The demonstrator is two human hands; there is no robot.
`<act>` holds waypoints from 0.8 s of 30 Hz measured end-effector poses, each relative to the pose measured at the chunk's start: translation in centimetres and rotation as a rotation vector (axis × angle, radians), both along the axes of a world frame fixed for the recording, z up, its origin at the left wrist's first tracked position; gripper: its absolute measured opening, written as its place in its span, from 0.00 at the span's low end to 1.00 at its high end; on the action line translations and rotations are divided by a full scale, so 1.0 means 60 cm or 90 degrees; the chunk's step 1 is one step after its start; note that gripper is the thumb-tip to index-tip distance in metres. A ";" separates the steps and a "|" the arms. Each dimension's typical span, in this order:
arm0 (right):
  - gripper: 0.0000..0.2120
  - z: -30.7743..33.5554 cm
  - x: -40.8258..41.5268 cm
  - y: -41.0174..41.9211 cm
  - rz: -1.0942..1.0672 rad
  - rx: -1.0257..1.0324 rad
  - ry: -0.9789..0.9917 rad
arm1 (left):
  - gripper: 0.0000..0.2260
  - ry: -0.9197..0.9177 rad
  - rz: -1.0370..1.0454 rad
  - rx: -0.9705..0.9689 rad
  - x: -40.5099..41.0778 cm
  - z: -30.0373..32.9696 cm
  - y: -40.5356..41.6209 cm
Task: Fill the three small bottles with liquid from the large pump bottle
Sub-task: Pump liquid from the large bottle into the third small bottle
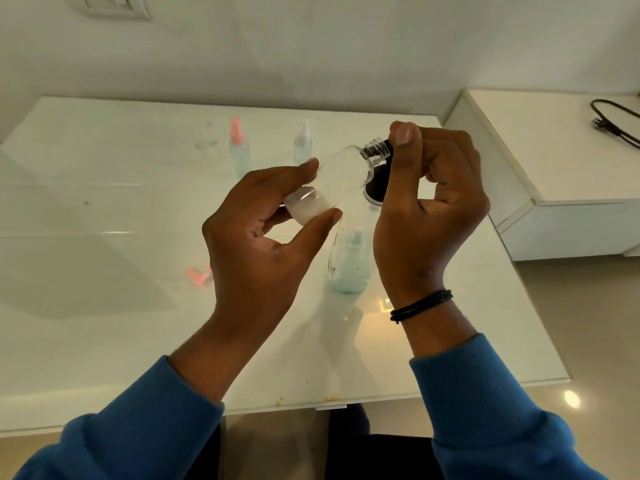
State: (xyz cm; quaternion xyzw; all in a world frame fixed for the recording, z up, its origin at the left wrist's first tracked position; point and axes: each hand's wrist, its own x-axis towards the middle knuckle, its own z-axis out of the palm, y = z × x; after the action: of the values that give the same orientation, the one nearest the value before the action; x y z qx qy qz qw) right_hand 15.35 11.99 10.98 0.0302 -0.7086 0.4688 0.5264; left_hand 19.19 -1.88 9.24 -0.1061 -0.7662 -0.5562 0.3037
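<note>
Head view: the left hand (pixel 258 233) pinches a small clear bottle (pixel 334 180) between thumb and fingers, tilted with its open threaded neck up and to the right, against the black pump head (pixel 377 183) of the large pump bottle (pixel 349 265); a little frothy white liquid sits at its low end. The right hand (pixel 429 209) curls over the pump head, thumb on top. The large bottle stands on the white glass table (pixel 104 202), pale blue liquid in its base. Two capped small bottles, one pink-topped (pixel 239 148) and one white-topped (pixel 303 143), stand farther back. A pink cap (pixel 198 274) lies left of the hands
</note>
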 end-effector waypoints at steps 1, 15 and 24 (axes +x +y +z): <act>0.11 0.003 0.000 0.001 -0.004 0.003 -0.001 | 0.19 0.001 -0.002 0.006 0.000 0.000 0.001; 0.11 0.007 0.000 0.002 -0.014 0.010 -0.004 | 0.19 0.006 -0.006 -0.002 0.000 0.001 0.001; 0.10 -0.001 -0.004 -0.001 -0.001 0.000 -0.004 | 0.19 0.000 0.001 -0.001 -0.001 0.001 0.001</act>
State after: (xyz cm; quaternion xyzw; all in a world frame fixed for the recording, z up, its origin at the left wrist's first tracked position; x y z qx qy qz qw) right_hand 15.12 11.92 10.93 0.0281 -0.7104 0.4687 0.5243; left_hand 19.14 -1.85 9.27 -0.1057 -0.7670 -0.5552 0.3039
